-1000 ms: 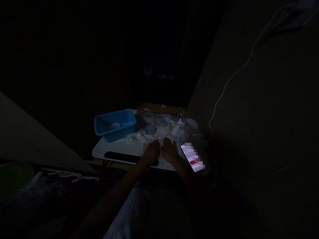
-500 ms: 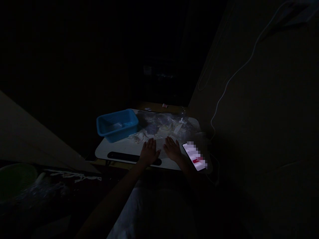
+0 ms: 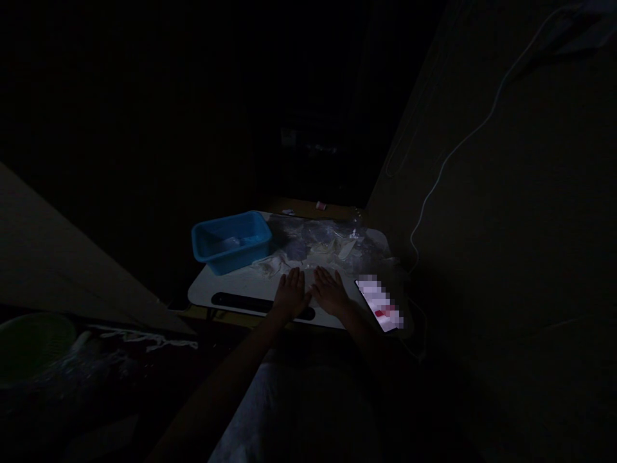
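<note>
My left hand point(image 3: 290, 292) lies palm down near the front of a small white table point(image 3: 212, 287), fingers stretched out, partly over its black slot point(image 3: 241, 301). Beside it, my right hand point(image 3: 330, 292) is also palm down with fingers extended. The two thumbs are close together; I cannot tell whether they touch. Neither hand holds anything. Just beyond the fingertips lie crumpled white cloth or paper point(image 3: 272, 264) and clear plastic bags point(image 3: 318, 230). To the right of my right hand rests a phone with a lit, partly blurred screen point(image 3: 373, 297).
A blue plastic basin point(image 3: 236, 257) stands at the table's back left, something clear inside it. A white cable point(image 3: 441, 168) runs down the right wall. At lower left on the floor are a green basket point(image 3: 36, 347) and clear plastic point(image 3: 87, 370). The room is very dark.
My right hand has moved slightly left, so the gap between the hands is narrower. The view has shifted a little; the things on the table stay in place.
</note>
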`<action>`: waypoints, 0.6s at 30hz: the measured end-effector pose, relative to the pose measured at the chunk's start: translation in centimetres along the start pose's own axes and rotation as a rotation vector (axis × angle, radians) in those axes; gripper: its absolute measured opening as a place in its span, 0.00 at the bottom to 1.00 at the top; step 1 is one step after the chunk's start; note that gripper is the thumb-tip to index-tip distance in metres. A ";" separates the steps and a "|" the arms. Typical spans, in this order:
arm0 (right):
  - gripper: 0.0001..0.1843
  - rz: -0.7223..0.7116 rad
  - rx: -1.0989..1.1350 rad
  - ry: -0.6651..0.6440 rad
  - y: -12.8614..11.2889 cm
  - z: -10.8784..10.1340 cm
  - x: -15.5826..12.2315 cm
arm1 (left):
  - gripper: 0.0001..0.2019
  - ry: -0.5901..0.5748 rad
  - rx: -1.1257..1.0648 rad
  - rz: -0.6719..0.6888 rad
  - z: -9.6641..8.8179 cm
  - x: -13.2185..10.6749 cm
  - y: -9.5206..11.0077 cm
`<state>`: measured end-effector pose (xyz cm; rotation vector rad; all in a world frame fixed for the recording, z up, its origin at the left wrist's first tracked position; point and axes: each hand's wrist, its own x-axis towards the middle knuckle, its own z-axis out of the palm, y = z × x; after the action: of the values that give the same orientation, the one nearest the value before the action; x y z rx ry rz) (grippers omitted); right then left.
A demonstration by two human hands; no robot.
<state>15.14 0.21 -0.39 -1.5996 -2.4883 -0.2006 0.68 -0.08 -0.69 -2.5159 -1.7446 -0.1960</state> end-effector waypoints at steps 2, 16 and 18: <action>0.27 0.041 -0.008 -0.004 0.7 0.0 -0.2 | 0.31 0.006 0.002 0.000 0.1 0.0 0.0; 0.27 0.160 0.024 0.023 1.3 0.2 -0.5 | 0.31 0.002 -0.005 -0.004 0.0 -0.1 0.0; 0.26 0.186 0.047 0.036 1.8 0.4 -0.4 | 0.31 0.006 -0.001 -0.002 0.1 0.0 -0.1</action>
<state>16.86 0.68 -0.80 -1.7786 -2.2825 -0.1426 0.61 -0.08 -0.78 -2.5117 -1.7452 -0.2039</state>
